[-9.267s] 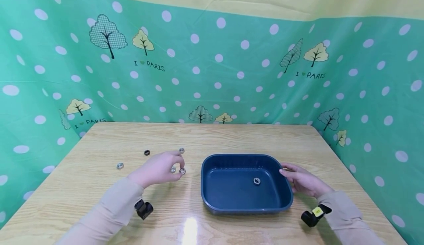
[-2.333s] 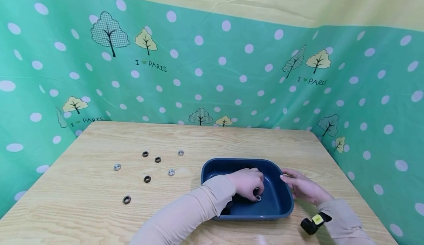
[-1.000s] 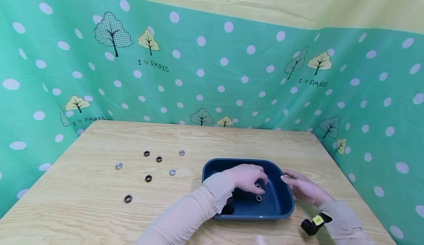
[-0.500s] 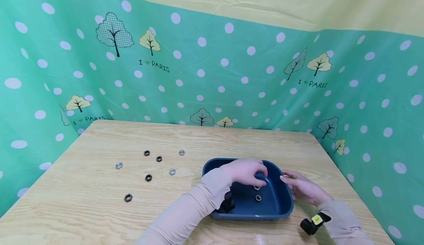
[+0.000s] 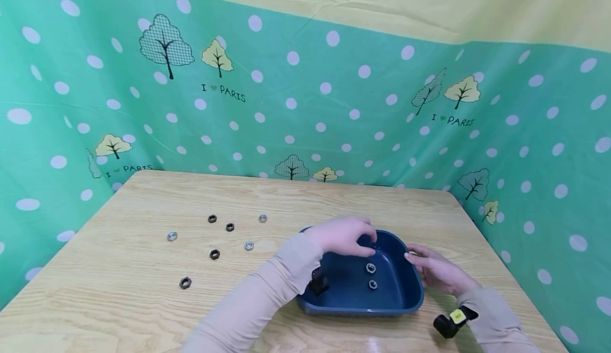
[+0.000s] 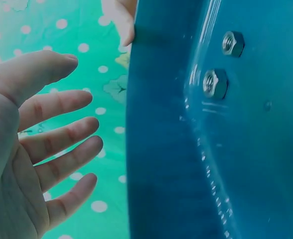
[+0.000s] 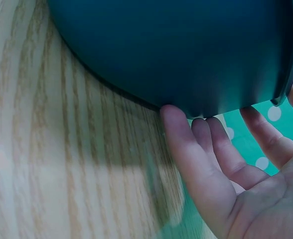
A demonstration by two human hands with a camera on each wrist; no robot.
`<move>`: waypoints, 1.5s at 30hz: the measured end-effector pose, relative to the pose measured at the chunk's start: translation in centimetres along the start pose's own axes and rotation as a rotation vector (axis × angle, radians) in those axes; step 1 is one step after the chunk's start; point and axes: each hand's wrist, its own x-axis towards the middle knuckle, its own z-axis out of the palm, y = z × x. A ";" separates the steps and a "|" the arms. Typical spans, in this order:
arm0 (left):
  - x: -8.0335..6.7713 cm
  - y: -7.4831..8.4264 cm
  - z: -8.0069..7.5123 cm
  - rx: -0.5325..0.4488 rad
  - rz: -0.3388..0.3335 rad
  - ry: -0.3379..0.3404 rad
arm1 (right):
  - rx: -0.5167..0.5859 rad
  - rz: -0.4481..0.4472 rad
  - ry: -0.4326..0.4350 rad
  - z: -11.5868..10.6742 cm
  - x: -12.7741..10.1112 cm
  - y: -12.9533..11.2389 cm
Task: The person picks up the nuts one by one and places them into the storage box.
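Observation:
A dark blue tray [image 5: 410,294] sits on the wooden table, with two silver nuts [image 5: 371,267] [image 5: 373,284] on its floor. My left hand [image 5: 367,241] hovers over the tray's back part, fingers relaxed and holding nothing. In the left wrist view the left hand's fingers [image 6: 57,144] are spread beside the tray wall [image 6: 156,124], and both nuts [image 6: 233,43] [image 6: 216,83] show inside. My right hand [image 5: 415,257] rests against the tray's right side. Its fingers [image 7: 201,164] lie straight along the outer wall [image 7: 186,50].
Several loose nuts lie on the table left of the tray: black ones [image 5: 212,218] [image 5: 230,227] [image 5: 215,254] [image 5: 185,282] and silver ones [image 5: 172,236] [image 5: 262,218] [image 5: 249,245]. Green dotted cloth walls in the table [image 5: 143,300] at the back and both sides.
My left hand has let go of a silver nut on the tray floor and risen up and back over the tray. The right hand has stayed against the tray.

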 end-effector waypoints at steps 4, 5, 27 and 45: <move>-0.7 0.0 -0.7 0.021 -0.024 0.016 | -0.003 0.003 0.015 0.1 0.0 0.0; -1.0 0.1 -0.9 0.023 -0.030 0.019 | -0.007 0.001 0.017 0.1 0.0 0.0; -6.5 -0.1 -2.7 -0.003 -0.139 0.041 | 0.008 -0.025 -0.008 -0.2 0.0 0.3; -11.1 -3.2 -1.5 -0.059 -0.225 0.128 | 0.000 -0.017 0.000 -0.2 0.0 0.3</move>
